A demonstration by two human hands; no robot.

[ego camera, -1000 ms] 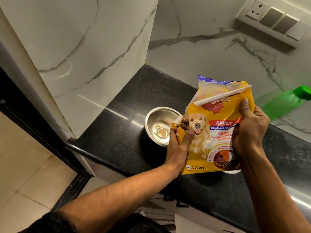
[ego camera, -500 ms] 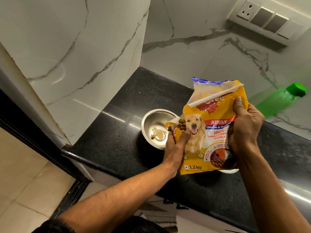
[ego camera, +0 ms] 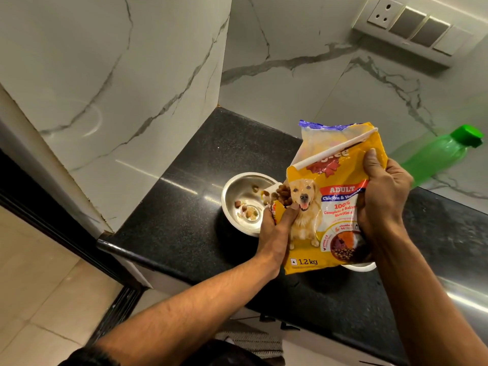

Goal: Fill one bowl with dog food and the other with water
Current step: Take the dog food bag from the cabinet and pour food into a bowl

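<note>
A yellow dog food bag (ego camera: 327, 207) is tilted to the left over a steel bowl (ego camera: 237, 192) on the black counter. Brown kibble (ego camera: 282, 195) spills from the bag's open corner, and a few pieces lie in the bowl. My left hand (ego camera: 277, 228) grips the bag's lower left edge by the opening. My right hand (ego camera: 383, 196) grips its right side. A second bowl (ego camera: 360, 266) shows only as a white rim under the bag. A green water bottle (ego camera: 441, 154) lies at the right against the wall.
The black counter (ego camera: 184, 220) ends in a corner of marble walls at the back and left. Its front edge drops to a tiled floor (ego camera: 31, 299) on the left. A switch panel (ego camera: 412, 30) is on the wall at upper right.
The bag has tipped further left toward the steel bowl. Kibble has begun falling from the open corner, and a few pieces now lie in the bowl.
</note>
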